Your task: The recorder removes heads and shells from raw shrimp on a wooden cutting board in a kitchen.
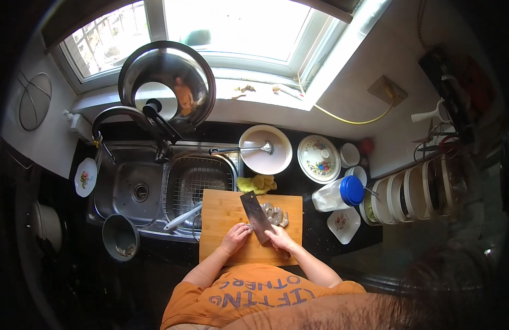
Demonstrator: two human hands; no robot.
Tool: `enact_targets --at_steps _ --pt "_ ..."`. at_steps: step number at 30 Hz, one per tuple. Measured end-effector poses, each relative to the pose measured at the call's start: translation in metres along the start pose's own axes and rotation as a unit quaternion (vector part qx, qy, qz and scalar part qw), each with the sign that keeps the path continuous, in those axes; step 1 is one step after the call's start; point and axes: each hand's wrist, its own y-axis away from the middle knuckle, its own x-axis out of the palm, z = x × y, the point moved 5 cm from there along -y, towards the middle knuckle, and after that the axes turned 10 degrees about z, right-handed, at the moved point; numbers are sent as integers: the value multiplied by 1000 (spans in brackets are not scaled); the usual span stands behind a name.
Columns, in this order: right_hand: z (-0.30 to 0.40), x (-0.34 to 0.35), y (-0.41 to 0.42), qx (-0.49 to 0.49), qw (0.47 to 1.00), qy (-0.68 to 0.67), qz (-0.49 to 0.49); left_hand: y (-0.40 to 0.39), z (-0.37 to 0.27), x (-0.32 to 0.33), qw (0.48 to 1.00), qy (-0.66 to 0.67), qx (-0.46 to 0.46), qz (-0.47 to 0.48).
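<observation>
A wooden cutting board (221, 206) lies before me on the dark counter. My right hand (280, 239) grips a cleaver (256, 216) near its handle, with the broad blade slanting up and left across the board. Just left of the blade, my left hand (236, 238) rests on the board, its fingertips pinching a small greyish piece (249, 227) of food, largely hidden by the fingers. To the right of the blade sits a small heap of grey, moist-looking pieces (275, 215), perhaps peeled shrimp; I cannot tell for certain.
A double steel sink (128, 181) with a wire rack is at left, a grey bowl (120, 237) at its front edge. Behind the board are a yellow-green cloth (258, 183) and a pot with a ladle (279, 163). A blue-lidded jar (330, 196) and square dish (344, 225) stand right.
</observation>
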Motion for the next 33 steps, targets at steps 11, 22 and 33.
enact_targets --at_steps 11,22,33 --pt "4 -3 -5 11 999 30 38 1 4 4 1000 15 -20 6" --pt "4 -4 -7 3 999 54 0 1 2 6 998 -44 -3 38" --pt "14 8 -23 -32 997 64 -25 5 3 8 998 -35 -12 44"
